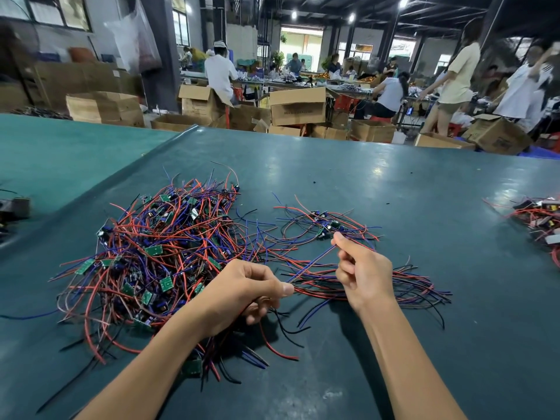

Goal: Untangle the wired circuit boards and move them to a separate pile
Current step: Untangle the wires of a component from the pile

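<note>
One big tangled pile (pixel 157 253) of boards lies on the left, too many to count. The left hand (pixel 242 295) pinches several wires to anchor them, and the right hand (pixel 363 274) pinches a blue wire (pixel 312 263) to draw it free. The second pile (pixel 330 228), just behind the right hand, holds perhaps four boards.

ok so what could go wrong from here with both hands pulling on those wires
1. The left hand and right hand both pinch wires that may be caught in the tangled pile. A hard pull could drag other boards along or strain a wire where it joins its board.
2. The separated pile lies close enough that its wire ends overlap the tangled pile's fringe, so sorted pieces could snag again.
</note>
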Demonstrator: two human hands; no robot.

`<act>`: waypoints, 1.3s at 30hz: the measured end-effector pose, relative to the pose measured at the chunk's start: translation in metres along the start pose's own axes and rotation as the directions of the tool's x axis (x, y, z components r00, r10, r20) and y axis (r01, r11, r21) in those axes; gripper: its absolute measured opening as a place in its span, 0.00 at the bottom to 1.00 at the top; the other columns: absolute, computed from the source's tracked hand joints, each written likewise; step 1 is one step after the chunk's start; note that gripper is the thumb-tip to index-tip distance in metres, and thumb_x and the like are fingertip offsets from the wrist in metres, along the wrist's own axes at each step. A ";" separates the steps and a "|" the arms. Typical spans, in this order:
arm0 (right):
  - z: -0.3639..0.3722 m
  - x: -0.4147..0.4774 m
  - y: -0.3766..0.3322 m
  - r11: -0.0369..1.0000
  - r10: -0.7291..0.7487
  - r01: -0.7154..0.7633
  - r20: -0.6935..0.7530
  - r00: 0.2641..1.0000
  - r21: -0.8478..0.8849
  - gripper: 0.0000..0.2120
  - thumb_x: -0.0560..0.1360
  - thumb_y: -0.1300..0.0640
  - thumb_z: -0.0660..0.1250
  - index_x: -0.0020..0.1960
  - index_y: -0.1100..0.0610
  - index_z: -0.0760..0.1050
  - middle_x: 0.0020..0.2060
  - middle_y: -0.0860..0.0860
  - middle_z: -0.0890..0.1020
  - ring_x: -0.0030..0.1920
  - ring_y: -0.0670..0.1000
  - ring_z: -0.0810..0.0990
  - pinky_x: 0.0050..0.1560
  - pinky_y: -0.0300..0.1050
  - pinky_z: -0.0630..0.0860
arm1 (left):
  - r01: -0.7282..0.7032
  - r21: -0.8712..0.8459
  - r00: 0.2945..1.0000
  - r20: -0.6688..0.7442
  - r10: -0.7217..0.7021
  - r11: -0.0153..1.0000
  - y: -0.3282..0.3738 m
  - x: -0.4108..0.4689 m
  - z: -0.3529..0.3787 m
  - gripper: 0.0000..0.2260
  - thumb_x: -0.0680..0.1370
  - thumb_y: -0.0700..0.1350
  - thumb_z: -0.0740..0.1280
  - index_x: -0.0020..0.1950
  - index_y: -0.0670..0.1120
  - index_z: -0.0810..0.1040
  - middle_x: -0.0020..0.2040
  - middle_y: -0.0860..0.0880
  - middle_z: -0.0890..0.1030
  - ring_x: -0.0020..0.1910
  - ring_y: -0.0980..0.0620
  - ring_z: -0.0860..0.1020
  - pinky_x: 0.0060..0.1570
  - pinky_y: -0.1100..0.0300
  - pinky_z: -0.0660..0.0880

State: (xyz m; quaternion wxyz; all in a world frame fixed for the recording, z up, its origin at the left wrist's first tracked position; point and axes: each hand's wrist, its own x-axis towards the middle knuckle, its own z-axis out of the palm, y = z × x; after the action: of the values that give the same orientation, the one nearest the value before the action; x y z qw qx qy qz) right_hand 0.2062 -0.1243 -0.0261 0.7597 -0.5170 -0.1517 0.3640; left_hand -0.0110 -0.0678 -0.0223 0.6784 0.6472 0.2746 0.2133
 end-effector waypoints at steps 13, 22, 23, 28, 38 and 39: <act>0.014 -0.031 0.009 0.935 -0.172 0.242 0.266 0.949 -0.259 0.18 0.75 0.42 0.72 0.44 0.57 0.86 0.23 0.52 0.69 0.21 0.47 0.60 0.23 0.36 0.55 | -0.133 -0.417 0.980 -0.191 0.057 0.899 -0.003 0.008 0.002 0.06 0.71 0.42 0.73 0.46 0.43 0.87 0.46 0.40 0.85 0.38 0.54 0.83 0.36 0.59 0.81; 0.027 -0.044 0.019 0.940 0.018 0.144 0.466 0.885 -0.309 0.19 0.65 0.44 0.77 0.47 0.58 0.86 0.23 0.47 0.66 0.21 0.46 0.59 0.24 0.35 0.55 | -0.108 -0.248 0.984 -0.165 0.068 0.963 -0.006 0.005 0.010 0.12 0.69 0.50 0.75 0.41 0.41 0.84 0.38 0.41 0.82 0.32 0.53 0.80 0.34 0.57 0.81; 0.026 -0.043 0.018 0.949 0.039 0.109 0.454 0.890 -0.295 0.20 0.65 0.45 0.77 0.47 0.59 0.86 0.23 0.47 0.65 0.21 0.46 0.58 0.24 0.35 0.55 | -0.105 -0.246 0.986 -0.148 0.070 0.964 -0.007 0.005 0.010 0.11 0.71 0.49 0.74 0.42 0.40 0.84 0.39 0.41 0.82 0.33 0.52 0.80 0.35 0.56 0.81; 0.026 -0.037 0.017 0.975 0.064 0.024 0.386 0.920 -0.219 0.12 0.75 0.51 0.73 0.47 0.61 0.85 0.24 0.48 0.61 0.21 0.45 0.55 0.24 0.34 0.53 | -0.080 -0.211 0.995 -0.069 0.066 0.974 -0.007 0.003 0.011 0.10 0.74 0.45 0.73 0.46 0.38 0.84 0.42 0.38 0.84 0.37 0.47 0.83 0.39 0.54 0.82; 0.012 -0.017 0.004 0.999 -0.024 0.033 0.225 0.974 -0.036 0.11 0.76 0.55 0.72 0.46 0.64 0.83 0.24 0.47 0.60 0.20 0.45 0.55 0.21 0.34 0.53 | -0.093 -0.019 0.995 0.032 0.093 0.996 -0.002 -0.003 0.015 0.10 0.74 0.47 0.74 0.45 0.40 0.84 0.42 0.37 0.85 0.41 0.42 0.86 0.39 0.56 0.82; 0.011 -0.016 0.002 0.999 -0.025 0.034 0.226 0.974 -0.033 0.11 0.77 0.55 0.72 0.47 0.65 0.83 0.23 0.47 0.60 0.20 0.45 0.55 0.21 0.34 0.53 | -0.096 -0.004 0.995 0.041 0.096 0.995 -0.001 -0.003 0.015 0.09 0.74 0.47 0.74 0.45 0.41 0.85 0.42 0.37 0.85 0.41 0.43 0.86 0.38 0.57 0.81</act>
State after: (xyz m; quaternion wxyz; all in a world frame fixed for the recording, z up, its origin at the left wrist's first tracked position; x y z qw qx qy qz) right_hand 0.1879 -0.1279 -0.0214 0.7332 -0.4841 -0.2513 0.4061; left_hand -0.0039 -0.0810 -0.0227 0.6736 0.6632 0.2287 0.2324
